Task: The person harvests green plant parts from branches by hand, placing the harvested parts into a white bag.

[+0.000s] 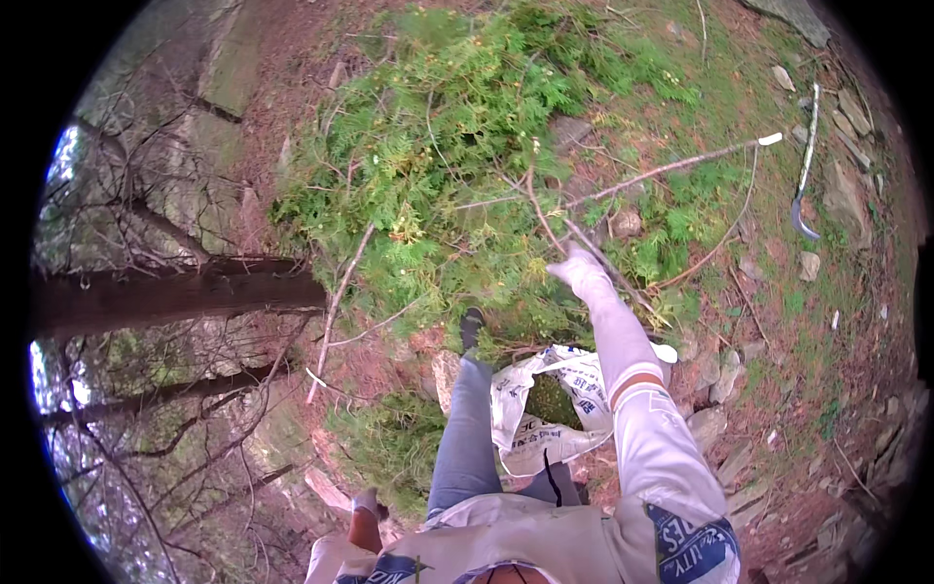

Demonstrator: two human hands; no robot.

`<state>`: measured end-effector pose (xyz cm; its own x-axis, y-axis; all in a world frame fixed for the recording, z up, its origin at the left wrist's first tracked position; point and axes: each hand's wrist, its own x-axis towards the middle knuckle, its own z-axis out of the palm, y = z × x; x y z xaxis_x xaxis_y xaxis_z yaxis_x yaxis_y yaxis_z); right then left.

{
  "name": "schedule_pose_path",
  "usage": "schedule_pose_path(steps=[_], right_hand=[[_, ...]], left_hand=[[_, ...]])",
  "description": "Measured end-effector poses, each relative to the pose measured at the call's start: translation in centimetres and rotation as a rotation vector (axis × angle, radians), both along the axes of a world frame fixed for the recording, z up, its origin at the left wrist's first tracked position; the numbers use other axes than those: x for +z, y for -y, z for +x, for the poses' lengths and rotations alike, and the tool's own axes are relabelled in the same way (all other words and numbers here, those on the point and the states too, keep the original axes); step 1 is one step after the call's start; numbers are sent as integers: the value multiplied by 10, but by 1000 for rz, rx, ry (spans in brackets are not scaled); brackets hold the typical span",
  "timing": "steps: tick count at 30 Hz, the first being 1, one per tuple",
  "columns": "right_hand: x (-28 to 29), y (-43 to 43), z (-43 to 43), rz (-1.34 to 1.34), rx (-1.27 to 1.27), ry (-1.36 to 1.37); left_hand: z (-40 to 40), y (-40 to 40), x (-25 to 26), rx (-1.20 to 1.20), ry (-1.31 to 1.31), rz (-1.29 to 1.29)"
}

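My right hand (579,269), in a light glove with a long cuff, reaches to a thin branch (543,210) at the edge of a large heap of green conifer boughs (438,168). Whether its fingers close on the branch is too blurred to tell. My left hand (370,501) hangs low near my left side, partly out of sight behind my sleeve, its fingers indistinct. An open white woven sack (540,438) bearing writing stands by my legs, with small green material (552,400) inside.
A sickle with a long pale handle (808,157) lies on the ground at the right, among stones (846,193). A cut branch (678,162) extends rightward from the heap. A tree trunk (182,293) and bare branches fill the left. More rocks (726,376) lie right of the sack.
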<state>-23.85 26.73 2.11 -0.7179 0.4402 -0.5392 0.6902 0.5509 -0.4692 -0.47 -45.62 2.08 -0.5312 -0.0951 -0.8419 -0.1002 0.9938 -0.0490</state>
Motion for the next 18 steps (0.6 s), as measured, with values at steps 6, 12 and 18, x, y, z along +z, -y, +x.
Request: schedule_pose_path(steps=[6, 12, 18], right_hand=[[117, -56, 50, 9, -143, -373], [344, -81, 109, -517, -384, -773], [355, -68, 114, -1260, -250, -886]], left_hand=[[-155, -181, 24, 681, -471, 485], [-194, -502, 171, -198, -488, 1293], [-131, -639, 250, -173, 369, 1783]])
